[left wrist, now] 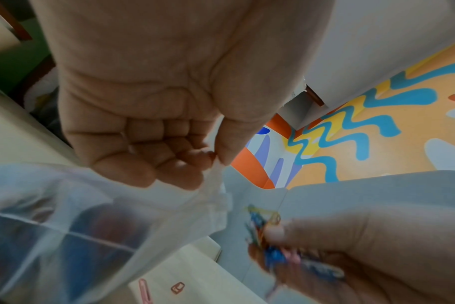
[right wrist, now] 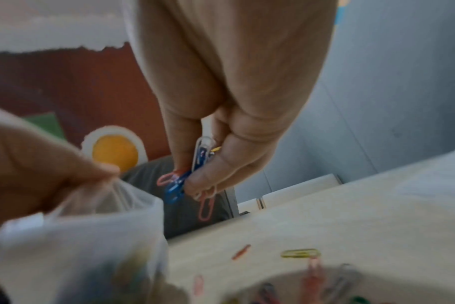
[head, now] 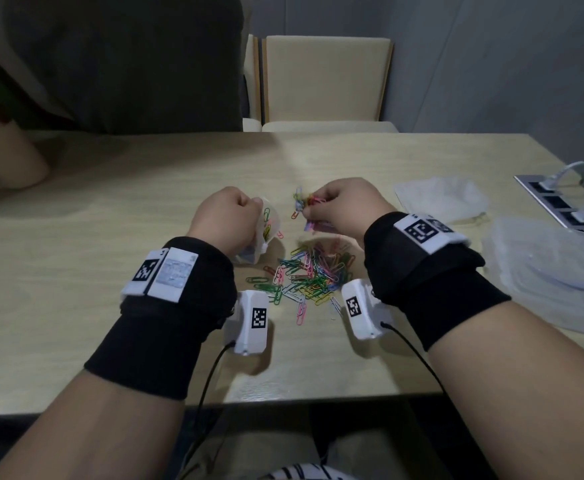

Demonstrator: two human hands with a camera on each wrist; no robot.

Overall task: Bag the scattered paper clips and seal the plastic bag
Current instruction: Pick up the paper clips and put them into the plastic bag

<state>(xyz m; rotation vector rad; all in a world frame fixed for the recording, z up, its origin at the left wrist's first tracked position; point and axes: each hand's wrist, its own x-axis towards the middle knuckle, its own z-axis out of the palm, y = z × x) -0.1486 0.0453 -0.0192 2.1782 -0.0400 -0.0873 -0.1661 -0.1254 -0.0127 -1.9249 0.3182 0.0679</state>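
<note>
Overhead, the left hand is pinching the plastic bag; wrist views alone reveal the right hand gripping paper clips beside its fingertips.

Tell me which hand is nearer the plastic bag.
Left. The left hand pinches the plastic bag at its rim; the right hand holds a bunch of clips beside it, apart from the bag.
</note>
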